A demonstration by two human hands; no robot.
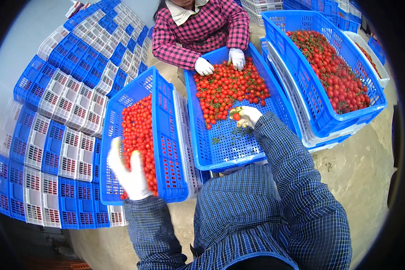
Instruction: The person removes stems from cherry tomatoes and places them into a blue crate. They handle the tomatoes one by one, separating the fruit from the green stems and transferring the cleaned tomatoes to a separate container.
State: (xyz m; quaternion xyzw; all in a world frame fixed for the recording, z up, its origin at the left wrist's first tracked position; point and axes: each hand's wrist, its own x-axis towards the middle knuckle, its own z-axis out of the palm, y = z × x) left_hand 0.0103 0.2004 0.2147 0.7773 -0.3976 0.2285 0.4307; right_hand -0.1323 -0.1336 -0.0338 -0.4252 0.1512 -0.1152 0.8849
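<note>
My left hand (130, 172), in a white glove, hovers over the near end of the left blue plastic crate (170, 141). Its thumb and fingers are spread, a little blurred, with nothing seen between them. Loose red cherry tomatoes (138, 128) fill much of that crate. Gloved too, with yellowed fingertips, my right hand (248, 116) pinches a cherry tomato (236, 116) above the middle blue crate (206, 158). Tomatoes on green stems (222, 89) cover that crate's far part. Bits of green stem (241, 131) lie on its perforated floor near my right hand.
Across the middle crate sits a co-worker (202, 30) with white-gloved hands among the tomatoes. A taller blue crate (344, 118) of tomatoes rests on stacked crates at the right. Stacked blue and white crates (67, 108) line the left wall. Concrete floor (347, 175) shows at right.
</note>
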